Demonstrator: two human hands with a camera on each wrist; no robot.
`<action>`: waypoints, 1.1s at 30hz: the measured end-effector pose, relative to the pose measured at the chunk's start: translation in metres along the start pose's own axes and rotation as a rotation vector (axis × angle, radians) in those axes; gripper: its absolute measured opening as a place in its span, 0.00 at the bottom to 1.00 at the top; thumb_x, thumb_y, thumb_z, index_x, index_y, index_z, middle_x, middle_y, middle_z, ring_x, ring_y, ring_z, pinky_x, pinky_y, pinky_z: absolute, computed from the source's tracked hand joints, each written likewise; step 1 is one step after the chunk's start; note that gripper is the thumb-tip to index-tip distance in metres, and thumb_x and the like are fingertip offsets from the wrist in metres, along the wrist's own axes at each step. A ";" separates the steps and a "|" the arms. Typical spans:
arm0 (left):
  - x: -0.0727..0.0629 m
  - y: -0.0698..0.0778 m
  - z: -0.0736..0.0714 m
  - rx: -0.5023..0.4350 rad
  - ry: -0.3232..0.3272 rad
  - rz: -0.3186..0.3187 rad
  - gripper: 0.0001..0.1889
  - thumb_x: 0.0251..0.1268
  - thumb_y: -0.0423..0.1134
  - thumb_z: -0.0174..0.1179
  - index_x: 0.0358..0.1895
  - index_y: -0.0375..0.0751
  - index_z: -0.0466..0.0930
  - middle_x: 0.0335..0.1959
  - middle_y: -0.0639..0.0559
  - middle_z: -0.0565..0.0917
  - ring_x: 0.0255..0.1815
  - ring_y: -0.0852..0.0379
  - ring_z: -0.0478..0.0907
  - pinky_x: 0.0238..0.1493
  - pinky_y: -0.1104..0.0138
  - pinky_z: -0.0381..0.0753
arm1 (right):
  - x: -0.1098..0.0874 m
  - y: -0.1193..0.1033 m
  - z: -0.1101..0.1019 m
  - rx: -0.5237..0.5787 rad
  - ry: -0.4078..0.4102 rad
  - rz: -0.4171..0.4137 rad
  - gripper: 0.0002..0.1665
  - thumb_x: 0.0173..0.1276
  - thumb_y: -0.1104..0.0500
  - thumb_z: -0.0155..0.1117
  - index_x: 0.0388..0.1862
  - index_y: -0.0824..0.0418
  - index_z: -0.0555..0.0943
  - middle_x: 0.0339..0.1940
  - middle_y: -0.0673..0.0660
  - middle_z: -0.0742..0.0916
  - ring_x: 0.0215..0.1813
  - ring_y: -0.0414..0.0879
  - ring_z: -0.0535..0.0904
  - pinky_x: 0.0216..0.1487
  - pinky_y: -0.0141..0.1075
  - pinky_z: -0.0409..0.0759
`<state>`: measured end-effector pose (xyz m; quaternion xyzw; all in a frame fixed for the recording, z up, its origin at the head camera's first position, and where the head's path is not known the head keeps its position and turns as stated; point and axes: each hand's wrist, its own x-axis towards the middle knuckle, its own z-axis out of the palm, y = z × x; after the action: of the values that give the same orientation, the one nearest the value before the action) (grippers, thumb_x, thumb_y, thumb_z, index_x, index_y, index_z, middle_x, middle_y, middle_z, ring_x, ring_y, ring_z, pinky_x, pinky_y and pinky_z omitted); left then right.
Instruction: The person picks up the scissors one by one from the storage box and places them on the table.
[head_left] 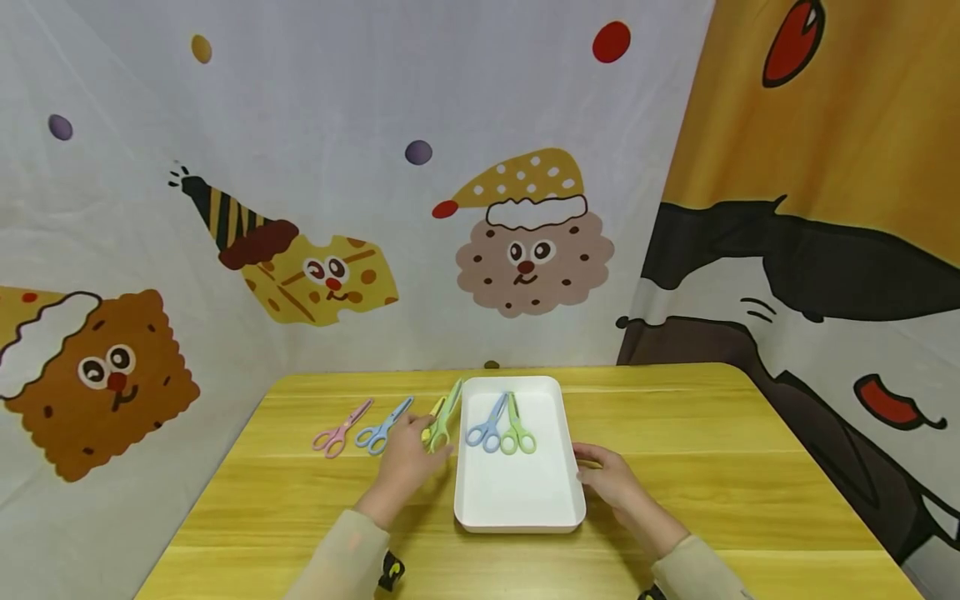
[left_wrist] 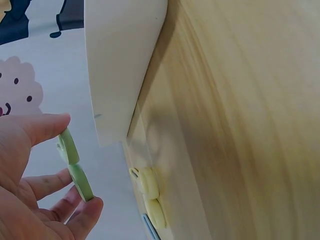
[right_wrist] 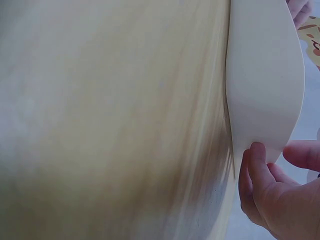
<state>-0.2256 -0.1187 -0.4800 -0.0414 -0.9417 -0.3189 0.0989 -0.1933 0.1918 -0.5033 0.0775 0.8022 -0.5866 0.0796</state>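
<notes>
My left hand (head_left: pixel 408 460) pinches a pair of green scissors (head_left: pixel 447 408) by the handles, thumb on one side and fingertips on the other. In the left wrist view the green handles (left_wrist: pixel 81 181) show raised above the table, beside the tray wall. Yellow scissors (left_wrist: pixel 151 192) lie on the table under that hand, partly hidden by it in the head view. My right hand (head_left: pixel 613 482) touches the right side of the white tray (head_left: pixel 517 508), loosely bent fingertips against its outer wall and thumb at the rim. Inside the tray lie blue scissors (head_left: pixel 495 414) and another green pair (head_left: pixel 513 414).
Pink scissors (head_left: pixel 347 427) and another blue pair (head_left: pixel 388 422) lie on the wooden table (head_left: pixel 675 433) left of the left hand. Behind the table hangs a cloth (head_left: pixel 360 100) printed with cartoon figures.
</notes>
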 end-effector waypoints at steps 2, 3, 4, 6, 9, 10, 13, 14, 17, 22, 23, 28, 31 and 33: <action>-0.003 -0.002 -0.001 -0.006 -0.001 -0.001 0.30 0.46 0.47 0.72 0.53 0.34 0.79 0.47 0.41 0.75 0.49 0.44 0.73 0.49 0.52 0.76 | 0.000 0.000 0.000 -0.006 -0.001 0.000 0.25 0.63 0.72 0.53 0.61 0.71 0.72 0.58 0.69 0.77 0.55 0.57 0.76 0.49 0.45 0.78; -0.004 -0.004 -0.002 -0.004 0.000 -0.001 0.30 0.46 0.47 0.72 0.53 0.34 0.79 0.47 0.41 0.75 0.49 0.44 0.73 0.50 0.52 0.76 | 0.000 0.000 0.000 -0.007 -0.002 0.002 0.25 0.63 0.72 0.53 0.61 0.71 0.72 0.58 0.69 0.77 0.55 0.57 0.76 0.50 0.45 0.78; -0.005 -0.005 -0.002 -0.003 0.001 0.000 0.30 0.46 0.47 0.72 0.52 0.34 0.79 0.47 0.41 0.75 0.48 0.44 0.73 0.50 0.52 0.76 | 0.000 0.000 0.000 -0.008 -0.001 0.004 0.25 0.63 0.72 0.53 0.61 0.71 0.72 0.59 0.69 0.77 0.55 0.57 0.76 0.50 0.45 0.78; -0.007 -0.007 -0.004 0.006 0.002 0.007 0.30 0.45 0.46 0.72 0.51 0.33 0.79 0.46 0.40 0.76 0.46 0.45 0.74 0.48 0.52 0.77 | 0.000 0.001 -0.001 -0.002 -0.001 0.007 0.25 0.63 0.72 0.53 0.61 0.71 0.72 0.59 0.69 0.77 0.54 0.57 0.76 0.49 0.45 0.78; -0.010 -0.008 -0.006 0.033 -0.003 0.008 0.29 0.44 0.46 0.73 0.50 0.33 0.80 0.45 0.40 0.76 0.43 0.46 0.74 0.46 0.53 0.77 | 0.001 0.002 -0.001 0.005 0.001 0.008 0.25 0.64 0.72 0.53 0.61 0.71 0.71 0.59 0.70 0.76 0.53 0.56 0.77 0.48 0.44 0.79; -0.012 -0.009 -0.006 0.040 -0.005 0.007 0.29 0.44 0.46 0.73 0.50 0.33 0.80 0.45 0.40 0.76 0.43 0.46 0.74 0.45 0.53 0.77 | 0.001 0.002 -0.001 0.008 0.001 0.008 0.25 0.64 0.72 0.53 0.61 0.72 0.71 0.59 0.70 0.76 0.53 0.56 0.77 0.47 0.43 0.79; -0.014 -0.010 -0.008 0.066 -0.019 -0.002 0.30 0.45 0.47 0.73 0.51 0.33 0.80 0.46 0.40 0.76 0.42 0.46 0.74 0.44 0.54 0.78 | 0.001 0.003 -0.001 0.010 -0.001 0.006 0.25 0.64 0.72 0.52 0.61 0.72 0.71 0.59 0.70 0.76 0.52 0.55 0.78 0.47 0.43 0.79; -0.015 -0.011 -0.008 0.075 -0.023 -0.002 0.30 0.45 0.47 0.73 0.51 0.33 0.80 0.46 0.40 0.76 0.42 0.46 0.74 0.43 0.54 0.78 | 0.001 0.003 -0.001 0.009 -0.001 0.005 0.25 0.64 0.72 0.52 0.61 0.72 0.71 0.59 0.70 0.76 0.52 0.55 0.78 0.47 0.43 0.79; -0.018 -0.013 -0.009 0.105 -0.025 0.012 0.30 0.44 0.48 0.73 0.50 0.33 0.80 0.45 0.41 0.76 0.42 0.46 0.74 0.42 0.54 0.78 | 0.001 0.003 -0.001 0.009 -0.001 0.004 0.25 0.64 0.72 0.52 0.61 0.72 0.71 0.58 0.70 0.76 0.52 0.55 0.78 0.47 0.43 0.80; -0.023 -0.018 -0.010 0.127 -0.025 0.036 0.29 0.43 0.48 0.73 0.49 0.33 0.80 0.43 0.41 0.77 0.42 0.47 0.73 0.43 0.55 0.78 | 0.000 0.002 0.000 0.021 0.001 -0.003 0.25 0.63 0.73 0.52 0.61 0.72 0.72 0.58 0.70 0.77 0.51 0.55 0.78 0.47 0.43 0.80; -0.024 -0.019 -0.011 0.131 -0.025 0.040 0.30 0.43 0.48 0.73 0.49 0.33 0.80 0.43 0.41 0.77 0.42 0.47 0.73 0.44 0.54 0.78 | 0.000 0.002 0.000 0.025 0.001 -0.003 0.25 0.63 0.73 0.52 0.61 0.72 0.72 0.58 0.70 0.77 0.51 0.55 0.78 0.47 0.43 0.80; -0.030 -0.023 -0.014 0.150 -0.035 0.040 0.30 0.42 0.47 0.74 0.49 0.32 0.80 0.42 0.41 0.76 0.43 0.47 0.73 0.47 0.54 0.77 | 0.000 0.001 0.000 0.037 -0.006 -0.007 0.25 0.63 0.73 0.52 0.61 0.73 0.71 0.58 0.70 0.76 0.51 0.55 0.79 0.47 0.45 0.80; -0.033 -0.025 -0.016 0.152 -0.045 0.042 0.30 0.41 0.46 0.74 0.49 0.32 0.81 0.41 0.41 0.75 0.41 0.48 0.72 0.45 0.55 0.77 | 0.001 0.001 0.001 0.027 -0.008 -0.005 0.25 0.63 0.73 0.52 0.61 0.73 0.71 0.58 0.70 0.76 0.51 0.55 0.79 0.47 0.45 0.80; -0.035 -0.026 -0.017 0.162 -0.053 0.040 0.30 0.41 0.47 0.74 0.49 0.33 0.81 0.40 0.43 0.75 0.40 0.49 0.72 0.42 0.57 0.77 | 0.001 0.002 0.001 0.022 -0.009 -0.002 0.25 0.63 0.73 0.52 0.61 0.73 0.71 0.59 0.71 0.76 0.51 0.55 0.79 0.48 0.45 0.80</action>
<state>-0.1926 -0.1500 -0.4895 -0.0607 -0.9657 -0.2385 0.0831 -0.1940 0.1917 -0.5053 0.0750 0.7955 -0.5958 0.0815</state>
